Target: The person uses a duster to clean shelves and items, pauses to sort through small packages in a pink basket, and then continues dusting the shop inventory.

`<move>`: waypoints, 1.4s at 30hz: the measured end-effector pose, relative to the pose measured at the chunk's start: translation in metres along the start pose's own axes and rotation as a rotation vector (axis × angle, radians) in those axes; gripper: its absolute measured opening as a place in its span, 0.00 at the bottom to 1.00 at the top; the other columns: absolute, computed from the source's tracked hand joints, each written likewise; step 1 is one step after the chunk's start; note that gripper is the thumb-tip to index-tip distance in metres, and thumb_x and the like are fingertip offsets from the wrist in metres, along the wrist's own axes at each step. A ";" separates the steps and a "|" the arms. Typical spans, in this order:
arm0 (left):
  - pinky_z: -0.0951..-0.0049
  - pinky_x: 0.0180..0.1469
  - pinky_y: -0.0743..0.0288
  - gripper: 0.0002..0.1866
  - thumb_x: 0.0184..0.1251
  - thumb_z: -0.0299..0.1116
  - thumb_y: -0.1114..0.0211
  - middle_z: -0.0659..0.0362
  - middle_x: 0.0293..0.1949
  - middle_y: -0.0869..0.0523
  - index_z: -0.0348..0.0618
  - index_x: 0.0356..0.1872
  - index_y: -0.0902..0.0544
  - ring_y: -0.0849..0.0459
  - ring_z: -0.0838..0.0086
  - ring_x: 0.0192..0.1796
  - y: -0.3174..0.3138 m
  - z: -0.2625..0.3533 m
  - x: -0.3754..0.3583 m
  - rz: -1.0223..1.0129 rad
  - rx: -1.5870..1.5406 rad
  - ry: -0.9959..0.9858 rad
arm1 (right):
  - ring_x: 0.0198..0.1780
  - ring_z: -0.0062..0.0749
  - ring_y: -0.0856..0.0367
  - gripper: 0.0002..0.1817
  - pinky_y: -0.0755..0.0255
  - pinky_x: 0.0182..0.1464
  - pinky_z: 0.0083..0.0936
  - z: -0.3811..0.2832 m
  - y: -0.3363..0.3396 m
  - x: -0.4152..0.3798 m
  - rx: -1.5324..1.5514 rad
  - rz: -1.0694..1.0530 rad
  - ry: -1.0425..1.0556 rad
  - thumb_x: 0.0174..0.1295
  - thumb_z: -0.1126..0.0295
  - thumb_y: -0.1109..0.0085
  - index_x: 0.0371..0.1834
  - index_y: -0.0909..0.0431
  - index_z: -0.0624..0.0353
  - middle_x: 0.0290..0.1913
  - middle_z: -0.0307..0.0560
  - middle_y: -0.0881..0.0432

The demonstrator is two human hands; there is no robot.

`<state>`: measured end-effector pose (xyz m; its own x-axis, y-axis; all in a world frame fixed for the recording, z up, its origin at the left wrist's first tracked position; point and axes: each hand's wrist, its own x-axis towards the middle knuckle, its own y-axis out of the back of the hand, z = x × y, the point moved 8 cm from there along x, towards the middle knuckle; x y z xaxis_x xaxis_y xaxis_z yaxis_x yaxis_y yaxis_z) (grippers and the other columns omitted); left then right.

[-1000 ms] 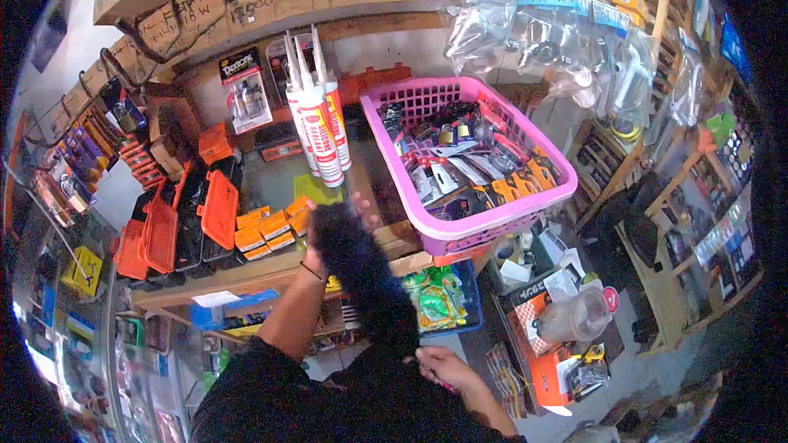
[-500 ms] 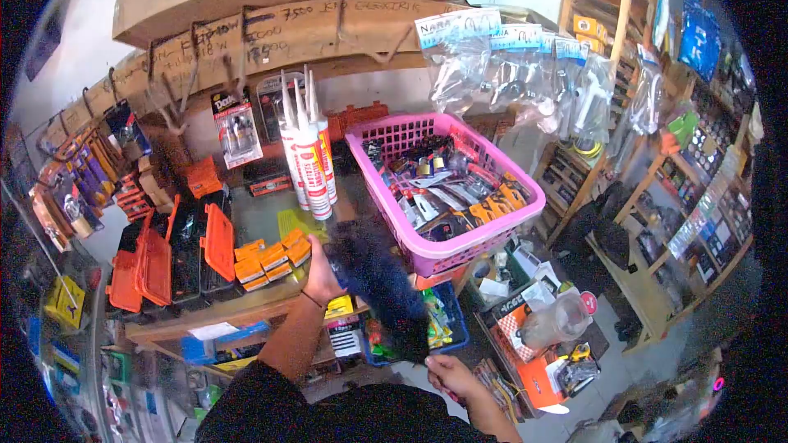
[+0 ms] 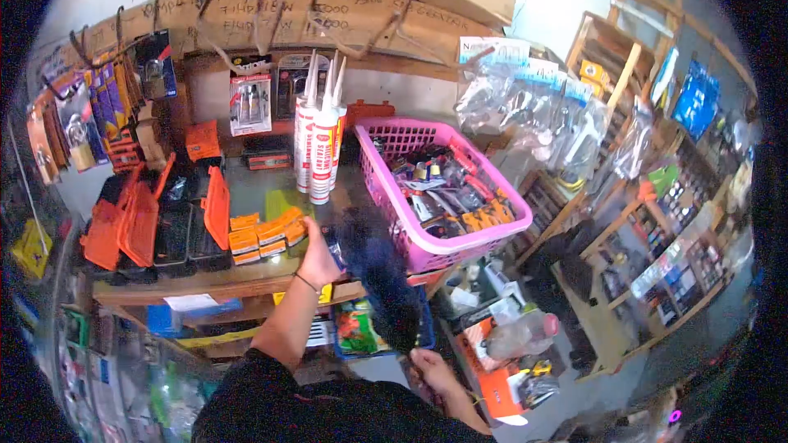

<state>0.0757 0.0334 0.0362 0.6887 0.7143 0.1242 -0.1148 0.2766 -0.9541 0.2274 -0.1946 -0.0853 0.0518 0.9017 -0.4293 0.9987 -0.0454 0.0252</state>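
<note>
My right hand [image 3: 432, 371] is closed round the handle end of a dark feather duster [image 3: 379, 275], whose blurred black head slants up and left in front of the counter. My left hand [image 3: 318, 258] is stretched out with fingers extended, at the right end of a stack of small yellow-orange boxes [image 3: 267, 236]. It seems to touch the nearest box. Behind it stand several white sealant tubes [image 3: 324, 148] with pointed nozzles. A pink basket [image 3: 469, 248] full of packaged tools and padlocks sits right of the duster.
Orange-lidded black cases [image 3: 139, 226] stand open at the left of the counter. Packaged goods hang from hooks on a marked wooden beam [image 3: 345, 16]. A blue tray [image 3: 427, 320] of packets and an orange box [image 3: 497, 385] lie lower down. Shelves [image 3: 657, 254] line the right.
The camera view has shifted and tilted, moving the surroundings in the frame. The duster remains blurred in my right hand, and my left hand stays beside the small boxes.
</note>
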 end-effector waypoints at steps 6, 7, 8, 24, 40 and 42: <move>0.44 0.60 0.46 0.49 0.44 0.75 0.59 0.48 0.57 0.32 0.43 0.58 0.36 0.37 0.44 0.59 -0.001 0.001 -0.006 -0.199 -0.023 -0.006 | 0.12 0.15 0.41 0.17 0.48 0.14 0.14 -0.015 -0.003 -0.005 -0.127 -0.067 0.110 0.65 0.58 0.59 0.24 0.30 0.55 0.12 0.32 0.36; 0.44 0.60 0.46 0.49 0.44 0.75 0.59 0.47 0.57 0.32 0.43 0.58 0.36 0.37 0.44 0.59 0.002 0.001 -0.003 -0.121 -0.025 -0.045 | 0.13 0.15 0.40 0.17 0.48 0.14 0.14 -0.013 -0.009 -0.009 -0.026 -0.046 -0.030 0.65 0.58 0.59 0.24 0.30 0.54 0.12 0.32 0.36; 0.44 0.60 0.46 0.49 0.44 0.75 0.59 0.46 0.57 0.32 0.43 0.58 0.36 0.36 0.43 0.58 0.006 0.004 -0.002 -0.038 -0.022 -0.078 | 0.13 0.15 0.40 0.18 0.48 0.14 0.14 -0.008 -0.021 -0.015 0.036 -0.093 -0.124 0.65 0.57 0.59 0.23 0.31 0.55 0.13 0.32 0.37; 0.45 0.58 0.43 0.53 0.41 0.77 0.58 0.44 0.57 0.33 0.41 0.61 0.40 0.35 0.46 0.58 0.012 0.009 -0.004 0.013 0.039 -0.058 | 0.15 0.17 0.38 0.19 0.45 0.17 0.14 0.012 -0.048 -0.016 0.111 -0.047 -0.060 0.64 0.53 0.58 0.22 0.31 0.55 0.15 0.34 0.33; 0.44 0.56 0.40 0.51 0.43 0.76 0.59 0.42 0.56 0.33 0.42 0.60 0.39 0.34 0.50 0.59 -0.010 -0.003 -0.011 -0.544 -0.142 0.153 | 0.24 0.14 0.38 0.18 0.41 0.27 0.18 -0.001 -0.068 -0.024 -0.461 0.086 0.120 0.65 0.60 0.57 0.21 0.30 0.58 0.19 0.30 0.35; 0.44 0.52 0.35 0.49 0.45 0.75 0.58 0.46 0.54 0.29 0.43 0.60 0.38 0.29 0.48 0.54 -0.007 0.002 -0.013 -0.424 -0.073 0.064 | 0.25 0.14 0.39 0.18 0.41 0.29 0.16 0.037 -0.025 0.004 -0.134 0.120 0.096 0.65 0.58 0.57 0.23 0.30 0.58 0.20 0.29 0.37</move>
<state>0.0660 0.0229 0.0416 0.7074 0.5054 0.4941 0.2368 0.4892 -0.8394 0.2028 -0.2060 -0.1213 0.1633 0.9304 -0.3283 0.9756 -0.1028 0.1938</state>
